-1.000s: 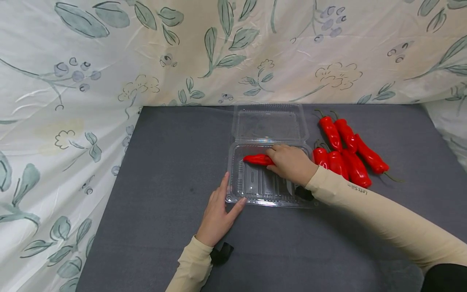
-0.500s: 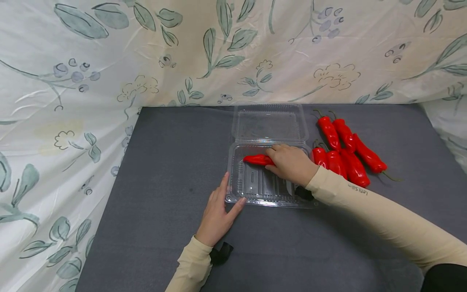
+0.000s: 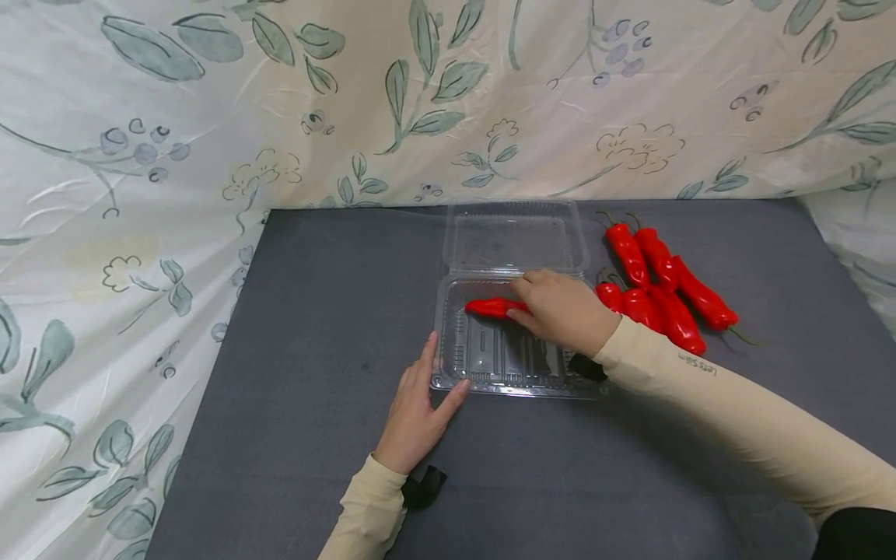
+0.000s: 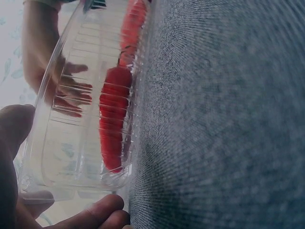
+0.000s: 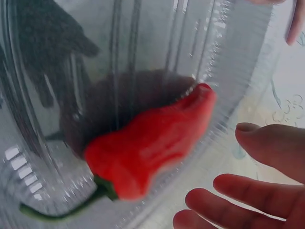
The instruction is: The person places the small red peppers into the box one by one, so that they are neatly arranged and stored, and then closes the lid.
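Note:
A red pepper (image 3: 486,308) with a green stem lies in the base of a clear plastic clamshell box (image 3: 525,389), along its far side. My right hand (image 3: 570,311) hovers over it; in the right wrist view, a gap separates the fingers from the pepper (image 5: 152,143), and nothing is held. At the box's near left corner, my left hand (image 3: 413,416) rests with index finger and thumb extended along the two edges. Through the wall in the left wrist view, the pepper (image 4: 114,119) shows lengthwise, with the right hand's fingers beside it.
The box's clear lid (image 3: 514,237) lies folded back toward the patterned curtain (image 3: 434,101). Several more red peppers (image 3: 700,292) lie grouped on the grey cloth (image 3: 336,311) right of the box, partly behind the right sleeve.
My right hand has eased slightly up and to the right, away from the pepper, which stays in the box. The left hand keeps its place at the corner.

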Motion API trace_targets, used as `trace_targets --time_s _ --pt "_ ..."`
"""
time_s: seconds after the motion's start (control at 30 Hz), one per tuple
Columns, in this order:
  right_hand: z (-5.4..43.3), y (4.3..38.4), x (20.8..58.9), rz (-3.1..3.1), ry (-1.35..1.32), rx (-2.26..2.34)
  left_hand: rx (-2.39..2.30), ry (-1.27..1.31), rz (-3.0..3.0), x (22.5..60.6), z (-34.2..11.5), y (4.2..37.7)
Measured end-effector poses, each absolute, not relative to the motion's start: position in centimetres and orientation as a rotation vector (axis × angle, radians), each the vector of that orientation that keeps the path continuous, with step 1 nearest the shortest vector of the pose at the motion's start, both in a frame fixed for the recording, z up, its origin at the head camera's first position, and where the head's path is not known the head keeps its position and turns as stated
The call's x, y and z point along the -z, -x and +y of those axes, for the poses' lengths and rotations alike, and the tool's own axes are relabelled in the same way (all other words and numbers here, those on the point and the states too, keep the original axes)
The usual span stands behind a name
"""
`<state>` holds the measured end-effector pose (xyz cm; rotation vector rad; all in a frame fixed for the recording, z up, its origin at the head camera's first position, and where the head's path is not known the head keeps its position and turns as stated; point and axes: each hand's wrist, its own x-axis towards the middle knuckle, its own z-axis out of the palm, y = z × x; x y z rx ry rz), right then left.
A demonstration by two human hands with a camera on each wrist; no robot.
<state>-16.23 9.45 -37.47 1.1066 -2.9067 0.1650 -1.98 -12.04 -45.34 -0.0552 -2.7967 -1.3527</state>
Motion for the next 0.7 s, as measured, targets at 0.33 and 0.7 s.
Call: trace_targets --time_s 0.33,0.7 --pt "10.6 16.5 35.2 -2.86 -1.085 -0.171 1.363 0.04 -2.797 45.4 -11.9 1.9" --pt "13.3 17.0 32.9 -2.913 -0.946 -0.21 1.356 0.036 -2.798 45.3 -11.8 1.9"
